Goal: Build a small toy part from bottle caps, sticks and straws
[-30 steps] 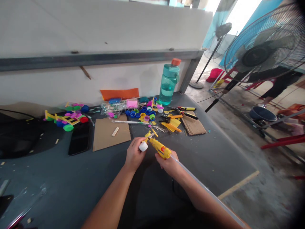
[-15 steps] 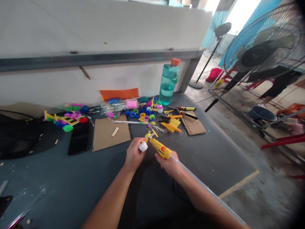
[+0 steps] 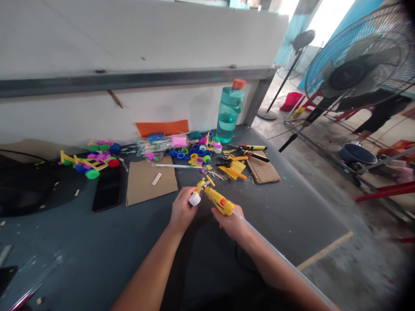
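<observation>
My right hand (image 3: 229, 220) is closed around a yellow glue gun (image 3: 219, 202), its nozzle pointing up and left. A long clear glue stick (image 3: 272, 247) trails from the gun's back end over my right forearm. In my left hand (image 3: 183, 209) is a small assembly of yellow sticks with a white bottle cap (image 3: 194, 198) on its near side. Yellow pieces (image 3: 207, 182) of it stick out past my fingertips, close to the nozzle. Whether the nozzle touches them I cannot tell. My left fingers partly hide the assembly.
Coloured bottle caps (image 3: 194, 153), pliers (image 3: 256, 156) and yellow scraps lie behind my hands. Cardboard (image 3: 138, 181) and a phone (image 3: 108, 188) are to the left, near finished-looking cap-wheeled models (image 3: 92, 164). A teal bottle (image 3: 228, 114) stands by the wall; a fan (image 3: 348, 75) is at right.
The glue gun's nozzle has shifted slightly right, away from the yellow pieces in my left hand. My left hand has hardly moved.
</observation>
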{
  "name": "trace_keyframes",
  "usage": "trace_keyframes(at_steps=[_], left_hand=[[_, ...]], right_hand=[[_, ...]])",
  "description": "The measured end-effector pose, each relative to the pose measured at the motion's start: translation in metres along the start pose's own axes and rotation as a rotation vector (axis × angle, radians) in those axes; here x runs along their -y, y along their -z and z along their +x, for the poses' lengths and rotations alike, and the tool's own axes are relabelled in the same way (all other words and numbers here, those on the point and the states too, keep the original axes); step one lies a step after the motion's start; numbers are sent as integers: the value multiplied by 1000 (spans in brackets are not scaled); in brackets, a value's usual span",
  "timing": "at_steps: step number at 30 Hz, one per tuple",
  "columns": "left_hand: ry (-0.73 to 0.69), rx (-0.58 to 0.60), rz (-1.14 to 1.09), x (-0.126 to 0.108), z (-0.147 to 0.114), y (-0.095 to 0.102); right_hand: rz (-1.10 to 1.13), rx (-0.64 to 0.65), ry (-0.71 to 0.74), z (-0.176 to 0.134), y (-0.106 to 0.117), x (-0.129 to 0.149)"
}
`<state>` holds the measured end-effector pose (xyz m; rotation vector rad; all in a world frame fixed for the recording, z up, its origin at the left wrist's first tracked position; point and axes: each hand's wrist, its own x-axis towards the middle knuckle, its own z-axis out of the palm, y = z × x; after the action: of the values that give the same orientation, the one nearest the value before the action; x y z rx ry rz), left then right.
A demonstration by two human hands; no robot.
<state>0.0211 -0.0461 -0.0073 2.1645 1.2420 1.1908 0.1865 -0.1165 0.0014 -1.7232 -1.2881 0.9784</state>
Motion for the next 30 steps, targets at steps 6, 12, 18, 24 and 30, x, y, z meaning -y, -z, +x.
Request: trace_keyframes(at_steps=[6, 12, 18, 24, 30], left_hand=[[1, -1, 8, 0, 1, 0], [-3, -3, 10, -1, 1, 0], [5, -19, 10, -2, 1, 0], [22, -9, -3, -2, 2, 0], [33, -7, 5, -2, 1, 0]], right_hand=[[20, -20, 7, 1, 1, -1], [7, -27, -12, 1, 4, 1], [53, -40, -24, 0, 5, 2], [0, -72, -4, 1, 5, -1], [22, -102, 9, 1, 4, -4]])
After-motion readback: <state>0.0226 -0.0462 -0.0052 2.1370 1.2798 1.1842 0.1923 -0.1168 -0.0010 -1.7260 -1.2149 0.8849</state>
